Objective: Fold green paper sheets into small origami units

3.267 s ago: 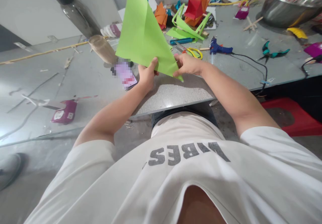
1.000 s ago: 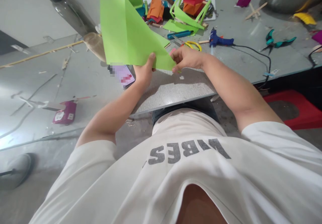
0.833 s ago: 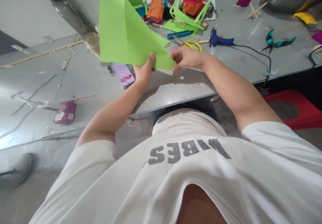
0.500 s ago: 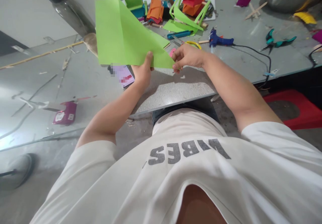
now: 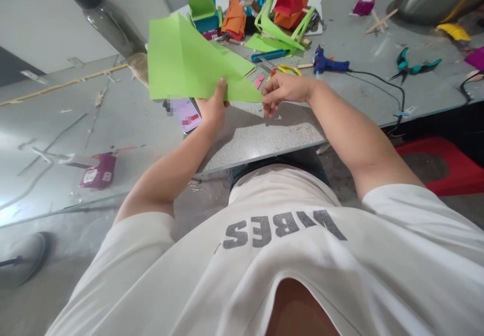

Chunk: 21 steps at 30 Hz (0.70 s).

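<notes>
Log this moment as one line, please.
left hand: gripping green paper | right hand: at paper's pointed corner, grip unclear | table: phone, scissors, glue gun, pliers

Lime-green paper sheet (image 5: pixel 170 64), creased, tapering to a pointed corner; held above the tabletop (image 5: pixel 257 137)

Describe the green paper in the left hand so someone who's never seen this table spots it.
Start with the gray table and find the left hand over its near edge. Pinched there is the green sheet, creased through its wide end and narrowing to a tip beside the right hand. It's in hand, unlike the green strips farther back.
</notes>
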Tool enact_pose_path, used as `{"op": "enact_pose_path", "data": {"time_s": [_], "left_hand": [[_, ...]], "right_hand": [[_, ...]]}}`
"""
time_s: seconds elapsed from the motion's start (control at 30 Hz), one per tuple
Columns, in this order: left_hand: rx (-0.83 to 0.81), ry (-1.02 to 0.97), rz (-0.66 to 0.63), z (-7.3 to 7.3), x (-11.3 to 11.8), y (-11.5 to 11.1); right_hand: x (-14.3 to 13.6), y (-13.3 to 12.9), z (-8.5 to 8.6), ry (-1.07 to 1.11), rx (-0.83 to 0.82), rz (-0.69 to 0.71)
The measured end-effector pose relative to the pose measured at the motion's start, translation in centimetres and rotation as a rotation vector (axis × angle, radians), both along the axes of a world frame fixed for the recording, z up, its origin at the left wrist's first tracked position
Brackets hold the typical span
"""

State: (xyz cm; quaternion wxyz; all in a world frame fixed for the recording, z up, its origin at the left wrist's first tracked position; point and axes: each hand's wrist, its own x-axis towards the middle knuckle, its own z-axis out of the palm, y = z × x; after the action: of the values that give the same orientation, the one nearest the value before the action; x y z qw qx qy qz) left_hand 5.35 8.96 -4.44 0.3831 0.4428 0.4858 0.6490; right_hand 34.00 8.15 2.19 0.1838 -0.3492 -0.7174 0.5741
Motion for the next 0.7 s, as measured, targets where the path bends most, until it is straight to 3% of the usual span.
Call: {"op": "enact_pose_path", "data": {"time_s": [0.33,0.57,0.7], "left_hand": [[-0.003,-0.038,0.080,0.41,0.37,0.05],[0.012,0.011,0.030,0.26,0.55,-0.25],[0.001,-0.018,0.039,-0.26,0.83,-0.57]], "right_hand": [[0.20,0.13,0.19,0.040,-0.049,0.110],[0.25,0.00,0.12,0.016,-0.065,-0.041],[-0.36,-0.26,-0.42,0.010,-0.046,-0.060]]}}
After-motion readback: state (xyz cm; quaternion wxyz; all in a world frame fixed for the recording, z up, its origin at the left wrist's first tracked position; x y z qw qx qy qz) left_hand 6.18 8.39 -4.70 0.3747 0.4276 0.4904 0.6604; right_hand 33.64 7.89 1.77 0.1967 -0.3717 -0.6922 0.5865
